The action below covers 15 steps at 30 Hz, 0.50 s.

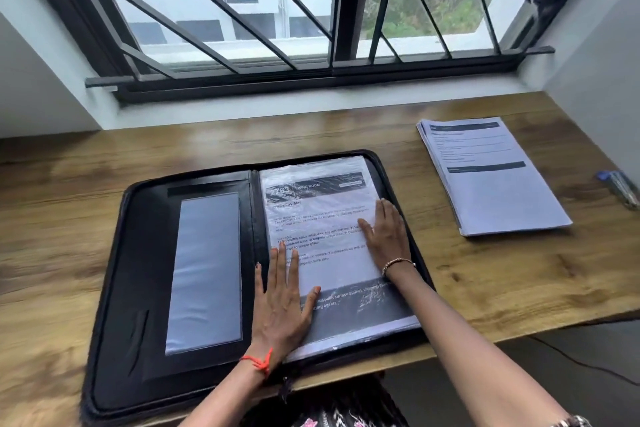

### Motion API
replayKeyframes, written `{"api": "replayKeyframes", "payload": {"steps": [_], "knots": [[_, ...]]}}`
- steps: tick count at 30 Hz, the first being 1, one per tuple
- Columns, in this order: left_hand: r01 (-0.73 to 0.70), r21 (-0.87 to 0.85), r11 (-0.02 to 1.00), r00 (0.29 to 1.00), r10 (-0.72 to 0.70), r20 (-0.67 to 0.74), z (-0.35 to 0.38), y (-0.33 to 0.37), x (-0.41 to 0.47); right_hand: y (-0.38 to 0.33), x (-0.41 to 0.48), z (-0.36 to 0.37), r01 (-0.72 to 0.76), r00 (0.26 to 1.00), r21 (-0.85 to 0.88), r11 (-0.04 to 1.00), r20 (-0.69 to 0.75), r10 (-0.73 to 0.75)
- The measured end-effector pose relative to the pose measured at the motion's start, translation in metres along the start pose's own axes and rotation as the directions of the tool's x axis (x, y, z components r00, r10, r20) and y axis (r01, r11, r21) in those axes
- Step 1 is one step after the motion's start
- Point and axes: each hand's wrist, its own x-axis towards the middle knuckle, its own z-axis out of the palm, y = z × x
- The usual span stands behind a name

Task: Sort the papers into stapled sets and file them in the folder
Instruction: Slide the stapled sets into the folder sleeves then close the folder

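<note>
A black zip folder (145, 253) lies open on the wooden desk in front of me. Its right half holds clear plastic sleeves, and the top sleeve (325, 218) shows a printed sheet headed "LIVING ROOM". My left hand (280, 302) lies flat with straight fingers on the sleeve's lower left, near the spine. My right hand (386, 232) presses flat on the sleeve's right edge. A stack of printed papers (491, 180) lies on the desk to the right of the folder, apart from both hands.
A blue and silver stapler (620, 187) sits at the desk's far right edge. The folder's left flap carries a clear pocket (204, 270). A barred window (277, 10) runs along the back of the desk (485, 288). A cable (581, 360) trails on the floor at right.
</note>
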Motion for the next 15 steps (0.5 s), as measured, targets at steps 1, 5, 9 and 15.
{"api": "replayKeyframes", "payload": {"steps": [1, 5, 9, 15], "knots": [[-0.001, 0.006, 1.0, 1.0, 0.001, 0.001, 0.0, -0.001, 0.0, -0.001, 0.001, -0.002, 0.008, 0.999, 0.003, 1.0, -0.048, -0.008], [-0.012, 0.019, 1.0, 1.0, 0.011, 0.006, -0.001, -0.002, -0.001, -0.004, 0.007, -0.009, -0.07, 0.993, 0.021, 0.997, -0.096, 0.072], [-0.004, 0.013, 1.0, 1.0, 0.004, 0.008, -0.002, -0.002, -0.001, -0.005, 0.018, -0.015, -0.184, 0.98, 0.134, 0.974, -0.049, 0.192], [-0.002, -0.035, 0.999, 1.0, 0.002, 0.005, -0.009, -0.002, -0.003, -0.005, 0.029, -0.024, -0.285, 0.955, 0.334, 0.899, 0.023, 0.294]]}}
